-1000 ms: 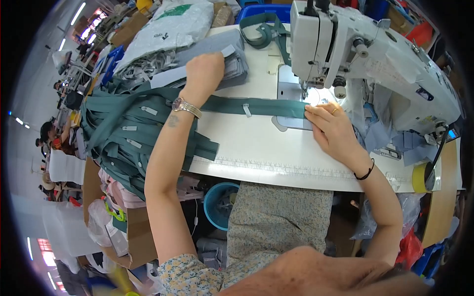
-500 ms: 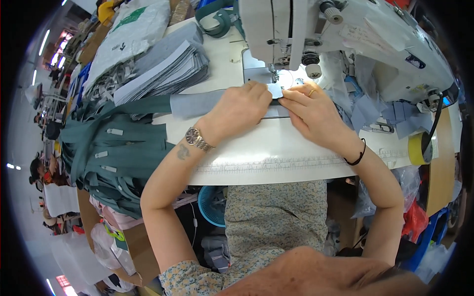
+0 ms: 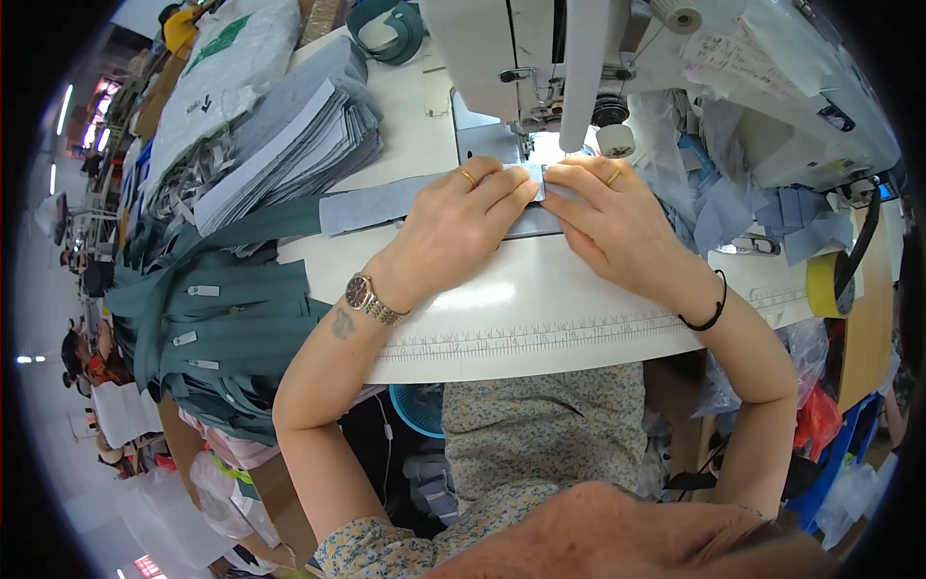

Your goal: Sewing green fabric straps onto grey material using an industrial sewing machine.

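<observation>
Just in front of the sewing machine's needle area (image 3: pixel 529 145), both my hands are on a light grey fabric strip (image 3: pixel 371 206). My left hand (image 3: pixel 458 224) presses curled fingers and thumb onto it. My right hand (image 3: pixel 610 214) pinches at its right end, fingertips close to the left ones. Between the fingertips shows a small pale stretch of the fabric. The strip lies along a dark green zipper tape (image 3: pixel 265 227), which runs left into a heap of green zippers (image 3: pixel 217 318) with silvery pulls. My fingers hide the strip's right end.
A stack of cut grey fabric pieces (image 3: pixel 299 145) lies left of the machine, beside a white plastic bag (image 3: pixel 236 58). A roll of green tape (image 3: pixel 386 31) sits behind. Right are fabric scraps (image 3: pixel 733 207) and a yellow tape roll (image 3: pixel 826 285). A printed ruler (image 3: pixel 511 340) follows the table's front edge.
My left fingers have shifted over the fabric and now lie further across it, their ring showing. The right hand stays by the strip's end. The whole view has tilted slightly.
</observation>
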`<state>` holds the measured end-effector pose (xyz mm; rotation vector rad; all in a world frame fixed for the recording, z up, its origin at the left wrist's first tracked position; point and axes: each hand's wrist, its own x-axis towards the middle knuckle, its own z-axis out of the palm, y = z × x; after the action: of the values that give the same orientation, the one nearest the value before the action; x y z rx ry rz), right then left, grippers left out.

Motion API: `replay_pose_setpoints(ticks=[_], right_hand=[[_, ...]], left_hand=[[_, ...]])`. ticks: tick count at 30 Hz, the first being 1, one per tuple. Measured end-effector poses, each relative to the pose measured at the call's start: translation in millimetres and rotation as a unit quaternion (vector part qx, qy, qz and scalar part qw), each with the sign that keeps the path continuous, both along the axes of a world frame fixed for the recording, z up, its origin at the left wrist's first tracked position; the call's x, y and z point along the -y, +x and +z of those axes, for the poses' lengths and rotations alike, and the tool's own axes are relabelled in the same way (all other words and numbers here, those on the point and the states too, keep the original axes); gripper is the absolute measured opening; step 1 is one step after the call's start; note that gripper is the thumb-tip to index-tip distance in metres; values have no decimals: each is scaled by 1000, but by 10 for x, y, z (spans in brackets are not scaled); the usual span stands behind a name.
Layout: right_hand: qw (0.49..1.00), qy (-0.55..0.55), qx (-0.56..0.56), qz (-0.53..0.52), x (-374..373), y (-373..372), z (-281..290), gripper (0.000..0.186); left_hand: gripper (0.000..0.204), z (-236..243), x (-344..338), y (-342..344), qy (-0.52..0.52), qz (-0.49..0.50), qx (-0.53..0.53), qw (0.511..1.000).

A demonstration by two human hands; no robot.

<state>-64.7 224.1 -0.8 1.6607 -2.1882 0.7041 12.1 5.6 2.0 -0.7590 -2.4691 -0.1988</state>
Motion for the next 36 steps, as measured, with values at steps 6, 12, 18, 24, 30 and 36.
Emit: replay_pose_setpoints(ticks=[6, 12, 18, 24, 30, 36], right_hand=[[1000, 13, 0, 2, -10, -4, -8, 28], [1000, 0, -14, -10, 3, 14, -13, 24], [999, 11, -32, -13, -6, 5, -30, 26], [999, -23, -33, -8, -50, -16, -53, 25], [999, -41, -18, 8, 11, -37, -5, 22], [999, -27, -12, 16, 14, -47, -6, 21]], left_hand=[[34, 8, -7, -6, 6, -2, 5, 1000], [40, 20, -1, 7, 41, -5, 39, 998], [37, 70, -17, 26, -2, -3, 45, 999], [40, 123, -60, 87, -59, 13, 44, 997], [41, 134, -93, 100, -57, 35, 60, 996], [33, 88, 70, 48, 54, 2, 105, 993]])
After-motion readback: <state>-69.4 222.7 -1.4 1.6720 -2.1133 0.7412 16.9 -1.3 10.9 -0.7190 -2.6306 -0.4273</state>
